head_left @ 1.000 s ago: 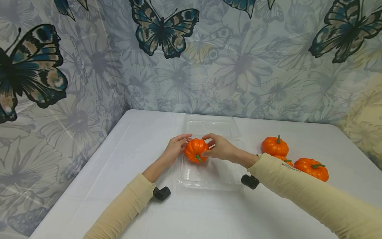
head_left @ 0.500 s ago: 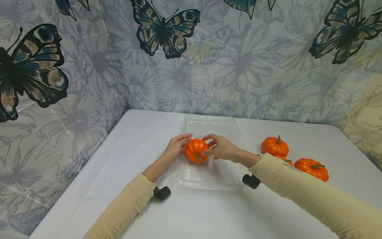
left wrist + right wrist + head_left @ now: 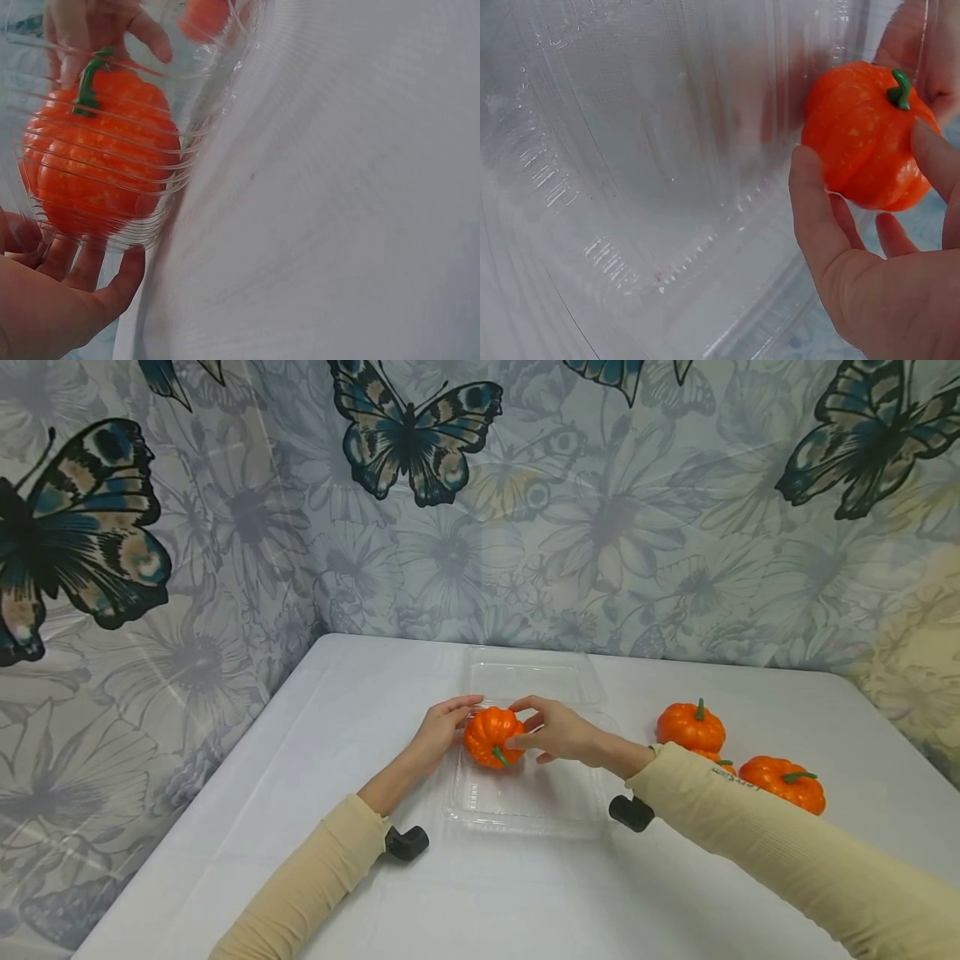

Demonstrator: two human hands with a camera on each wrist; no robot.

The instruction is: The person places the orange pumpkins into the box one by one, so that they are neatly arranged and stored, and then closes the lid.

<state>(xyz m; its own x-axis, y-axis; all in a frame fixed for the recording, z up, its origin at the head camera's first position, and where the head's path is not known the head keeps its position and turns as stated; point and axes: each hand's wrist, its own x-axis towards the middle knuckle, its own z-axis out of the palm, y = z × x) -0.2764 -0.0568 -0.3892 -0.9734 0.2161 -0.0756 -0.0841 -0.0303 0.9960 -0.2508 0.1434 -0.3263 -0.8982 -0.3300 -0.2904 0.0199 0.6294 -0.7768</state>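
My right hand (image 3: 885,277) holds a small orange toy pumpkin (image 3: 866,139) with a green stem, thumb on one side and fingers on the other. The pumpkin is at the left side of a clear plastic clamshell container (image 3: 536,814), tilted so its stem faces me in the head view. Its lid (image 3: 532,677) lies folded back toward the wall. My left hand (image 3: 60,300) grips the container's left side, fingertips against the ribbed wall just outside the pumpkin. In the left wrist view the pumpkin (image 3: 105,157) shows through that wall.
To the right on the white table (image 3: 360,902) stand more toy pumpkins: one at the back (image 3: 690,727), one in front (image 3: 780,781), and one between them, partly hidden by my right sleeve (image 3: 750,827). A butterfly-patterned cloth (image 3: 600,568) hangs behind the table.
Almost nothing differs. My right hand and wrist have shifted very slightly right over the second; the pumpkin, container and left hand stay in place.
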